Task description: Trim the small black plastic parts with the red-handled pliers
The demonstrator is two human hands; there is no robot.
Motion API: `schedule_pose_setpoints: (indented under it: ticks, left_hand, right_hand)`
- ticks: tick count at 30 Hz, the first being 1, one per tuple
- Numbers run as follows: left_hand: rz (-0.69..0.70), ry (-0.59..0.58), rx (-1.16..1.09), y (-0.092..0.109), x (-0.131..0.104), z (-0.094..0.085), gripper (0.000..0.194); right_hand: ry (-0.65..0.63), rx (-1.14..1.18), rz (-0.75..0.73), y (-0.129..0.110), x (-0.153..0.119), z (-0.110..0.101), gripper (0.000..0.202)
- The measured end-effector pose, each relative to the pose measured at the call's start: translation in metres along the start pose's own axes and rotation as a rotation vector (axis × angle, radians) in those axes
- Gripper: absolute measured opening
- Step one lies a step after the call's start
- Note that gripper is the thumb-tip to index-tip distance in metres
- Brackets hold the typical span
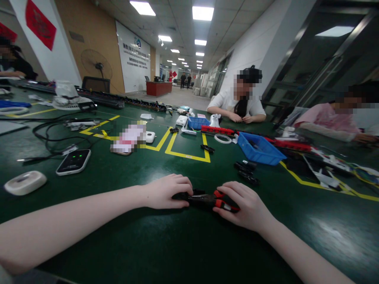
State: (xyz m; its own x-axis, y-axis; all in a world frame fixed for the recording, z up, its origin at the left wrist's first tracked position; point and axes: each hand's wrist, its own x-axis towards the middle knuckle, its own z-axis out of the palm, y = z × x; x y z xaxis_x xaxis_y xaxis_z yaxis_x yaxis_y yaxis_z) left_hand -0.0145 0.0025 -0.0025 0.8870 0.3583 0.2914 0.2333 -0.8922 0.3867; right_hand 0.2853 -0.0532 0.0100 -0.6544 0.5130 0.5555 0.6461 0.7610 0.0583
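Observation:
Low over the green table, my right hand [247, 203] is wrapped round the red and black handles of a pair of pliers [203, 199]. The jaws point left, toward my left hand [171, 191]. That hand is closed, thumb below and fingers above, on a small black part [178, 196] at the tips of the jaws. The fingers hide most of this part, so its kind does not show. Several similar-looking black pieces [246, 171] lie beyond my right hand, and another black piece [207, 148] rests at the yellow tape.
A blue bin [260, 149] stands at the right, a smaller blue bin [197, 122] farther back. A phone [128, 139], a black-screened device [74, 162], a white oval object [25, 182] and black cables [47, 128] lie left. Across the table sits a person [237, 103]; another sits right.

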Motion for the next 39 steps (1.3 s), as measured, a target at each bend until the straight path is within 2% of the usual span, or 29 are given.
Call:
schedule_pose_setpoints:
  ticks: [12,39]
  left_hand:
    - [-0.004,0.001,-0.003,0.0024,0.0000,-0.0017,0.020]
    - [-0.007,0.002,-0.010,0.0017,-0.0004,-0.0008,0.019]
  right_hand:
    - [-0.037,0.003,0.012,0.0041,-0.0007,-0.0024,0.036]
    - [-0.022,-0.002,0.004,0.0025,-0.0001,-0.0015,0.036]
